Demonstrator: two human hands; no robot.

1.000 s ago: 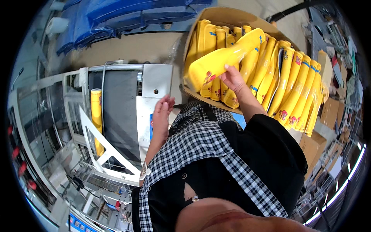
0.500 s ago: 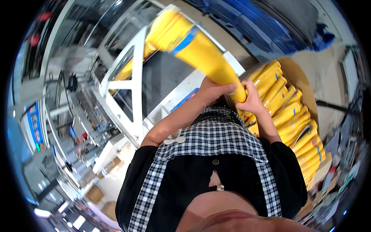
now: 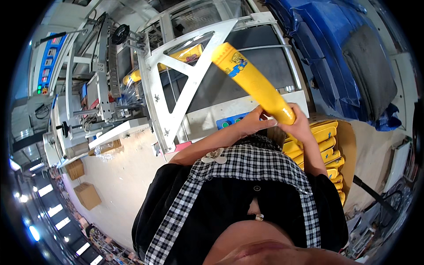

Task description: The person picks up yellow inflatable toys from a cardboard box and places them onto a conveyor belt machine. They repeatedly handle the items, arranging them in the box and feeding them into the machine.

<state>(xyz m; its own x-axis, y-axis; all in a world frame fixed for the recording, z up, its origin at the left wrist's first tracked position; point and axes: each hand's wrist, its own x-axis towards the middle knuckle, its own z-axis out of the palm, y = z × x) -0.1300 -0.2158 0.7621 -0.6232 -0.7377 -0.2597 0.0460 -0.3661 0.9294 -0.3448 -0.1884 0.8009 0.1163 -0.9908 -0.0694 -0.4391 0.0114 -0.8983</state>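
Note:
A long, glossy yellow package (image 3: 256, 84) with a blue cartoon print near its far end slants up and to the left from my hands. My right hand (image 3: 300, 123) is closed round its rounded near end. My left hand (image 3: 254, 123) is at the left edge of that same end, fingers bent and thumb against it; part of its grip is hidden. Beyond the package is a machine bed with a dark belt (image 3: 247, 42). Another yellow package (image 3: 187, 54) lies behind the white triangular frame (image 3: 194, 70).
Right of me stands a cardboard box (image 3: 349, 148) holding several yellow packages (image 3: 327, 143). A blue panel with green buttons (image 3: 232, 121) sits at the machine's near edge. Blue covering (image 3: 304, 53) drapes something at the far right. Farther left are more machine parts (image 3: 104, 66) and a carton (image 3: 87, 195).
The package has turned in my hands, and its cartoon print now shows at the far end. That end has swung to the right. My view has shifted, showing more floor at left.

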